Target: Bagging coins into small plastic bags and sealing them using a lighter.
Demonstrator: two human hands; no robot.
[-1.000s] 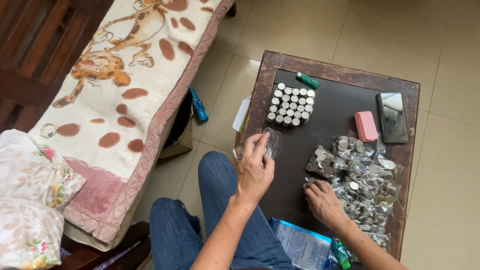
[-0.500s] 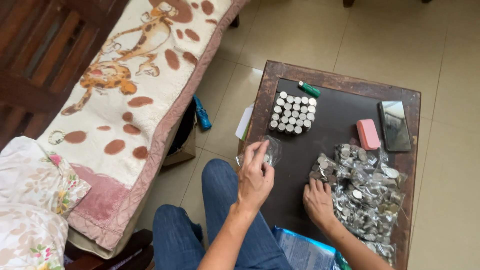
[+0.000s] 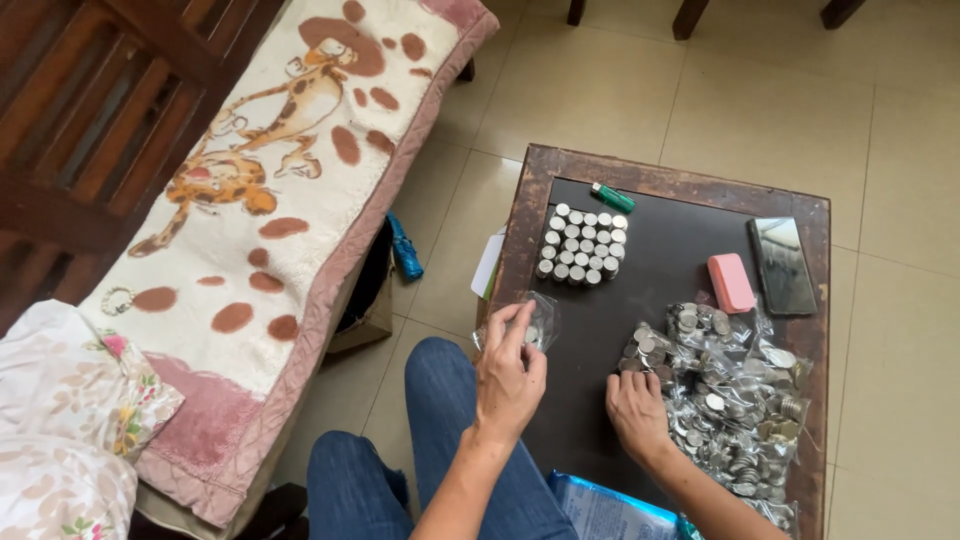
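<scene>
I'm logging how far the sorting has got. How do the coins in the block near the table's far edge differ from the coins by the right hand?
The block of coin stacks stands upright in neat rows, bare on the table; the coin pile lies loose and jumbled among clear plastic bags. The block is compact; the pile sprawls wider. The right hand touches the pile; neither hand touches the block. Both are silvery coins.

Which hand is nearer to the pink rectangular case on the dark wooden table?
The right hand. It rests at the edge of the pile of small clear bags, below the pink rectangular case. The left hand, holding a small clear plastic bag, is further off to the case's left.
</scene>
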